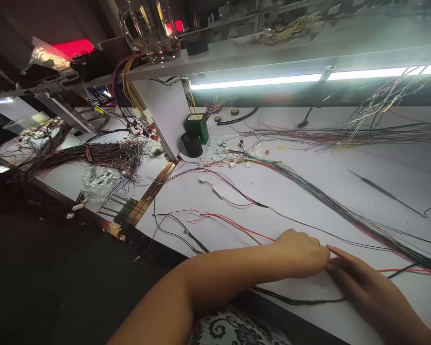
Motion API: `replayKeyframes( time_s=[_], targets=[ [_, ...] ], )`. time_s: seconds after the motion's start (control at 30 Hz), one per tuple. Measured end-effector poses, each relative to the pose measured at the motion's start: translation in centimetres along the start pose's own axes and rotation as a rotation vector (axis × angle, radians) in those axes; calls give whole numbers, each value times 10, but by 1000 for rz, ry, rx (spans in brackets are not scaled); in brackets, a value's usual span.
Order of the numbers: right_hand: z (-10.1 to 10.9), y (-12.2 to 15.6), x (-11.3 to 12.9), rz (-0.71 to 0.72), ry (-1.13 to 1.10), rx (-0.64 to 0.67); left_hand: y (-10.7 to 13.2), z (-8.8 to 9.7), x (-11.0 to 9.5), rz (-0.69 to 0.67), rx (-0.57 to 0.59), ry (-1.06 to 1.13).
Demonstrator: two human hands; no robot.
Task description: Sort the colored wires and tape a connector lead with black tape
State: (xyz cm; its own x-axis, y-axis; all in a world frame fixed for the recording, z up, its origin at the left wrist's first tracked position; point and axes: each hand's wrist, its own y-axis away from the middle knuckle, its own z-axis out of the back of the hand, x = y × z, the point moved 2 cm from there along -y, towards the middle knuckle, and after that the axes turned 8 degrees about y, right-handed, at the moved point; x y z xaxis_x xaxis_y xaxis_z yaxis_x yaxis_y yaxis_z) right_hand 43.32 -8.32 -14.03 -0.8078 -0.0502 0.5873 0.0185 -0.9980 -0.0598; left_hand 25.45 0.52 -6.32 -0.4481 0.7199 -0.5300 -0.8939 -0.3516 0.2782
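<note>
Your left hand [301, 253], lower right of frame: fingers curled, hold hidden, can't tell | your right hand [369, 290], just beside: grip unclear | thin orange-red insulated wires [233, 223]: reach left hand.

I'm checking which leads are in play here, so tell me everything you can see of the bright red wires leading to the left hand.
The bright red wires are thin, with a plastic-looking coating, and lie in a loose, gently curving bunch on the white table. Their ends toward picture left are too small to make out. Toward picture right they disappear at the left hand; whether it holds them is hidden.
</note>
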Motion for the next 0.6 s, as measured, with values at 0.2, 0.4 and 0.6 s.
replayKeyframes(
  time_s=[0.2, 0.4, 0.6],
  targets=[
    [-4, 2, 1, -35, -41, 93, 7, 10, 12, 90, 80, 33],
    [5, -3, 22, -27, -70, 113, 30, 35, 16, 135, 0, -42],
    [12, -4, 29, -48, -74, 84, 121, 72, 85, 306, -130, -119]
  ],
)
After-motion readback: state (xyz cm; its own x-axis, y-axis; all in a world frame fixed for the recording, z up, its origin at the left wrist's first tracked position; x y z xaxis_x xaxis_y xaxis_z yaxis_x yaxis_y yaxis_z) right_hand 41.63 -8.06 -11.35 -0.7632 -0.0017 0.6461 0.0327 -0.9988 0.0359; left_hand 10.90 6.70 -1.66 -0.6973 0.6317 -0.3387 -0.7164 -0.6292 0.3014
